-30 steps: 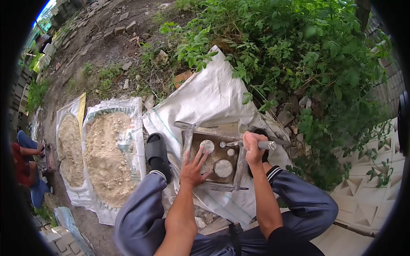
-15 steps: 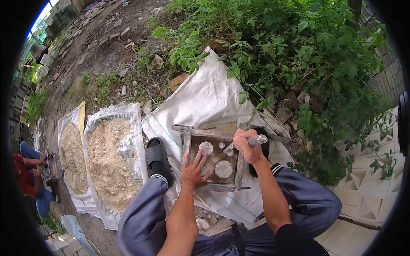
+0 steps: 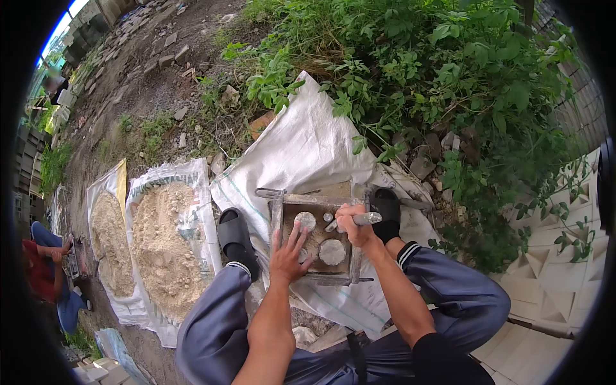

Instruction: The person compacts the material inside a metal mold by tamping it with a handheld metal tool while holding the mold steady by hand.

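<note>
Pale powder (image 3: 165, 253) heaps on a narrow sack (image 3: 128, 310) at far left and a wider sack (image 3: 200, 174) beside it; on the white sheet (image 3: 321, 141), a grey frame (image 3: 277, 221) holds brown fill and round discs (image 3: 332, 252); the left hand (image 3: 289, 260) crosses its left edge, palm down, fingers spread; the right hand (image 3: 355, 226), clamped round a rod-like tool (image 3: 368, 219), hovers inside the right edge.

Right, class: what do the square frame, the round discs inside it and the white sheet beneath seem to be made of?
Square frame: perhaps wood or metal; its dull, dusty grey surface leaves it open.
Round discs: possibly metal or plaster, matt, mottled pale grey; uncertain which.
White sheet: likely woven plastic, from its slight sheen, creases and thin coloured stripes.
</note>
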`<move>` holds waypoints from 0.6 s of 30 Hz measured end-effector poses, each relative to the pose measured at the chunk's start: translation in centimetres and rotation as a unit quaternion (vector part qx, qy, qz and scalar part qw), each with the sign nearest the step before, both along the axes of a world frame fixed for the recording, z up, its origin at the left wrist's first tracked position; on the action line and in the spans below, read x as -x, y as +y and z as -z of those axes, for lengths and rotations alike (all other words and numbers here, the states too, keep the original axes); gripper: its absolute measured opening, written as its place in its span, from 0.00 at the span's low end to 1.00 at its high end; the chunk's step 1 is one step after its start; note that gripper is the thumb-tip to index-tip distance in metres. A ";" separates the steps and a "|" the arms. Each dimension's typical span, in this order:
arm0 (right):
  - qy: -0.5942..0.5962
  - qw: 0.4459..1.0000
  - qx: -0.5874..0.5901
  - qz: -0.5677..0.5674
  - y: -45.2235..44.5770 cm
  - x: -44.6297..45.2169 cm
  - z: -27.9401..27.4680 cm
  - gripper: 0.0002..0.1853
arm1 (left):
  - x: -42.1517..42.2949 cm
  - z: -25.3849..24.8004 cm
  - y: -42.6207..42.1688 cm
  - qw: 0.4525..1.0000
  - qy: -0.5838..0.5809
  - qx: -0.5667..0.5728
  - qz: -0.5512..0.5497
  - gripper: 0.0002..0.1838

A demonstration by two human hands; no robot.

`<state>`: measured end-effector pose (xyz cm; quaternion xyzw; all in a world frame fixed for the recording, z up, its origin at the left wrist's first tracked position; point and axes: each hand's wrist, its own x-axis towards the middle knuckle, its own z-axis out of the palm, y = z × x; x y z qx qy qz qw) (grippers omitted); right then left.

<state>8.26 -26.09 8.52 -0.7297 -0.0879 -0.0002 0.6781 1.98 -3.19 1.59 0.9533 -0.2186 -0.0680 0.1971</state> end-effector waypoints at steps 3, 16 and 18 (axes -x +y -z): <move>0.000 1.000 -0.019 0.024 0.4 -0.1 -1.9 0.11 | 0.1 0.2 0.1 1.000 -0.010 0.003 0.004 0.45; 0.006 0.995 -0.064 0.082 0.4 1.7 0.7 0.16 | 0.4 0.3 0.2 0.999 -0.020 -0.023 0.010 0.43; -0.050 0.997 -0.025 0.050 0.6 0.9 1.0 0.15 | 0.1 0.2 -0.1 1.000 -0.011 -0.026 0.002 0.43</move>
